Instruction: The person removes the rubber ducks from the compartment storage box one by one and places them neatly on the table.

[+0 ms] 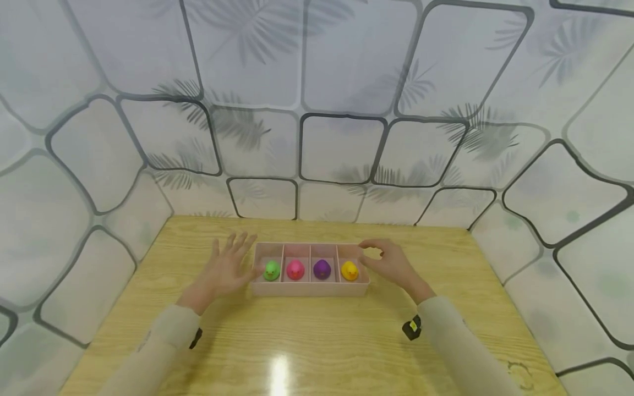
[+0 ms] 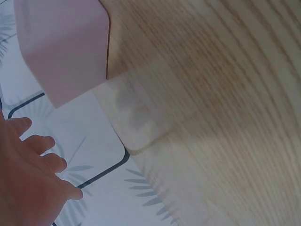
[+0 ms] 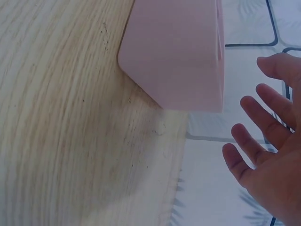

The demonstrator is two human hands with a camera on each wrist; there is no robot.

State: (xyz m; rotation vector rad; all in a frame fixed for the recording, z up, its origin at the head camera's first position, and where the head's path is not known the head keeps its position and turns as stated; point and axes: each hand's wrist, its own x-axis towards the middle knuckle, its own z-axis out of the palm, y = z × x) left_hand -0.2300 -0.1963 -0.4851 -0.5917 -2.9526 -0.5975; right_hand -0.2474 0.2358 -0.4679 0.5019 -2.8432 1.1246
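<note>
A pink box [image 1: 311, 290] divided into compartments stands on the wooden table, with one small rubber duck in each. From left to right they are a green duck [image 1: 271, 270], a pink duck [image 1: 295, 269], a purple duck [image 1: 322, 269] and a yellow duck [image 1: 349, 270]. My left hand [image 1: 227, 268] hovers at the box's left end, fingers spread, the thumb overlapping the edge in the head view. At the opposite end is my right hand [image 1: 391, 264], its fingers loosely bent and holding nothing. In the right wrist view those fingers [image 3: 256, 113] are apart from the box wall.
The wooden table [image 1: 312, 341] reaches back to a patterned curtain [image 1: 342, 148] with dark outlines and leaf prints, which also encloses both sides. A black wrist device [image 1: 412, 328] sits by the right sleeve. Light glares off the table's front.
</note>
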